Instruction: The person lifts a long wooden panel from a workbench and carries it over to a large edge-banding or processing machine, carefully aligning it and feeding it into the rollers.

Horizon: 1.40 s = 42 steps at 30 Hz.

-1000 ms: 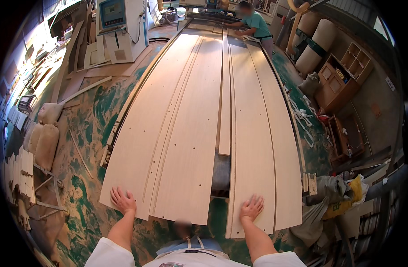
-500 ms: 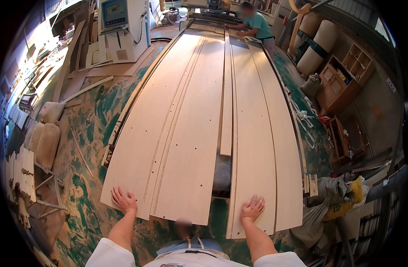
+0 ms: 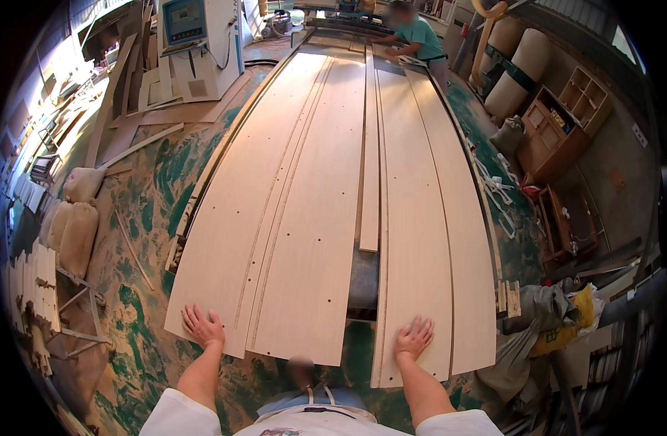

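Long pale wood-grain panels lie lengthwise on the machine bed before me, with small drilled holes and grooves in them. Near the close end of the leftmost panel [image 3: 221, 211], my left hand [image 3: 203, 328] lies flat, fingers spread. My right hand [image 3: 414, 338] rests palm down on the near end of a panel [image 3: 413, 240] right of the central gap. Another panel [image 3: 297, 291] fills the space between the left one and the gap. A narrow strip [image 3: 370, 182] runs along the gap, its near end short of the panels' ends. Neither hand grips anything.
At the far right end of the bed, a person in a green shirt [image 3: 420, 42] leans over the boards. A control cabinet [image 3: 191, 54] stands at far left. Wooden cabinets [image 3: 555, 131] and sacks line the right. Sawdust covers the green floor [image 3: 144, 312].
The right-hand panels and the narrow strip sit very slightly farther away. The person at the far end has shifted a little. My hands stay almost where they were.
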Tool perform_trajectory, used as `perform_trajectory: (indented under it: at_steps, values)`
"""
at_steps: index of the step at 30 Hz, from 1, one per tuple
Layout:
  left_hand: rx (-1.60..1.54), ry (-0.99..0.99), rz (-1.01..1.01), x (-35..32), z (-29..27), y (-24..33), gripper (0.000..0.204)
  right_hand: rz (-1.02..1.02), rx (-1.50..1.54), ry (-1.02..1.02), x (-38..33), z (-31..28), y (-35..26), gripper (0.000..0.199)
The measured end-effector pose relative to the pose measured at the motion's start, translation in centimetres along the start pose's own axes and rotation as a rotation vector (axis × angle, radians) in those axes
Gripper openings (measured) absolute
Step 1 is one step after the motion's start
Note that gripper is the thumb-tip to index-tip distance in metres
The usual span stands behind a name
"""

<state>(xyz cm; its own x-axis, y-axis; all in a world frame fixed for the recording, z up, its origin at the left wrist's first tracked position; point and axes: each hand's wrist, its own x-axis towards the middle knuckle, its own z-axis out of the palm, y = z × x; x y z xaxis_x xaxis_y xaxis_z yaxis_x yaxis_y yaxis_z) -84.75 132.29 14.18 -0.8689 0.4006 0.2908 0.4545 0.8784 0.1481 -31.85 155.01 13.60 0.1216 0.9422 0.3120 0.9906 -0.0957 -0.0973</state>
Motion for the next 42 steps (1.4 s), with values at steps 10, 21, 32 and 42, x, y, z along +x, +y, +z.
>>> perform_trajectory:
  at_steps: [10,21,32,42]
  values:
    - [0.011,-0.01,0.001,0.1,-0.32,0.15,0.056,-0.002,0.003,0.003,0.0,0.1,0.03,0.054]
    - [0.014,-0.031,-0.006,0.08,-0.35,0.19,0.057,-0.001,0.0,0.002,0.0,0.11,0.05,0.054]
    - [0.015,-0.024,-0.002,0.05,-0.32,0.14,0.056,0.005,0.014,-0.021,0.08,-0.04,-0.04,0.056]
    - [0.007,-0.047,-0.014,0.11,-0.39,0.13,0.057,-0.001,0.001,0.008,0.0,0.02,-0.14,0.053]
